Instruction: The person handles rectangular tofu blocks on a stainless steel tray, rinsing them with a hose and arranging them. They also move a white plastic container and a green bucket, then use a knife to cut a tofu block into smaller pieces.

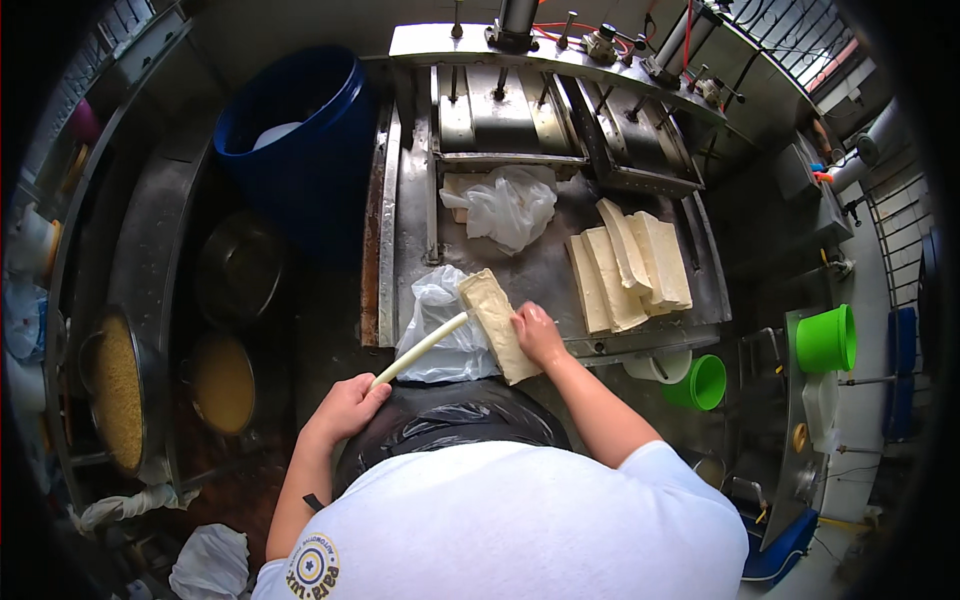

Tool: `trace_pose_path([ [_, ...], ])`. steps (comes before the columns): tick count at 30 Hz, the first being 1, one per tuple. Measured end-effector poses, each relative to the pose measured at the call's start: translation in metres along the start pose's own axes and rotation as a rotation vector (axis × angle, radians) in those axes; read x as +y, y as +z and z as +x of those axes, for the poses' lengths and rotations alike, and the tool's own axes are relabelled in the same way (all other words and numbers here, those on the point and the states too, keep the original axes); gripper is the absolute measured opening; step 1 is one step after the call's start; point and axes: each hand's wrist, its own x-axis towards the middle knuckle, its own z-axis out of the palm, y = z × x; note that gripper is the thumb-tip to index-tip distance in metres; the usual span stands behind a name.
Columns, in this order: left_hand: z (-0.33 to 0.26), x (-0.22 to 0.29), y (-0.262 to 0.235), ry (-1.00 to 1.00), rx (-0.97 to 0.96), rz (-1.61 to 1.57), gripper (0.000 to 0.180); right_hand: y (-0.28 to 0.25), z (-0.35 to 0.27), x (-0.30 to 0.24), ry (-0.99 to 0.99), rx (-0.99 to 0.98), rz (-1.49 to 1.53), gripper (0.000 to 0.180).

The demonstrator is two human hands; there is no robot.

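Left hand point(350, 408) is wrapped round a pale rod point(425, 348), its far tip right by a tofu-looking slab point(494, 325). Right hand point(539, 335) has that slab by the edge, just to its left. More slabs point(630, 265) lean together beyond it, off right.

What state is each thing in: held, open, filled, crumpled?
Long pale round stick: held in the left hand.
Cream rectangular slab: gripped at one edge by the right hand.
Group of cream slabs: leaning together on the metal table.
Translucent plastic bag beyond the slab: crumpled.
Tall blue plastic barrel: open-topped.
Round metal pan: holding tan grains.
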Motion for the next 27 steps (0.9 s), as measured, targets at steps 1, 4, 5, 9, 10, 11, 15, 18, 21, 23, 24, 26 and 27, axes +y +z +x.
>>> trace_pose_path([
  [1, 0.002, 0.001, 0.000, 0.008, -0.028, 0.015, 0.040, -0.007, -0.013, 0.001, 0.014, -0.034, 0.000, 0.021],
  [4, 0.011, 0.005, 0.002, 0.047, -0.108, 0.054, 0.040, 0.001, -0.023, 0.008, 0.048, 0.020, -0.017, 0.020],
  [5, 0.015, 0.007, 0.002, 0.064, -0.129, 0.064, 0.040, 0.009, -0.013, 0.005, 0.011, 0.092, -0.002, 0.020],
  [9, 0.030, 0.021, 0.001, 0.121, -0.159, 0.074, 0.041, 0.034, 0.059, -0.021, 0.007, 0.174, -0.041, 0.020],
  [10, 0.034, 0.022, 0.001, 0.130, -0.147, 0.085, 0.041, 0.036, 0.075, -0.029, 0.052, 0.164, -0.021, 0.020],
  [11, 0.038, 0.022, 0.001, 0.138, -0.135, 0.097, 0.041, 0.036, 0.084, -0.033, 0.098, 0.154, 0.000, 0.019],
  [15, 0.043, 0.021, 0.001, 0.113, -0.095, 0.115, 0.042, 0.033, 0.068, -0.024, 0.050, 0.144, -0.058, 0.015],
  [18, 0.040, 0.011, 0.004, 0.102, -0.096, 0.124, 0.041, 0.021, -0.002, -0.001, -0.095, 0.178, -0.119, 0.015],
  [21, 0.032, 0.002, 0.007, 0.097, -0.137, 0.128, 0.041, -0.006, -0.082, 0.009, -0.004, 0.078, -0.115, 0.013],
  [23, 0.030, -0.001, 0.005, 0.086, -0.189, 0.152, 0.040, -0.011, -0.103, 0.006, 0.103, 0.091, -0.083, 0.013],
  [24, 0.029, -0.002, 0.004, 0.081, -0.193, 0.153, 0.040, -0.011, -0.106, 0.001, 0.147, 0.129, -0.061, 0.013],
  [26, 0.027, -0.004, 0.001, 0.069, -0.198, 0.155, 0.040, -0.012, -0.093, -0.011, 0.135, 0.198, 0.002, 0.015],
  [27, 0.027, -0.008, -0.002, 0.067, -0.147, 0.140, 0.040, -0.009, -0.073, -0.024, 0.084, 0.233, 0.048, 0.017],
])
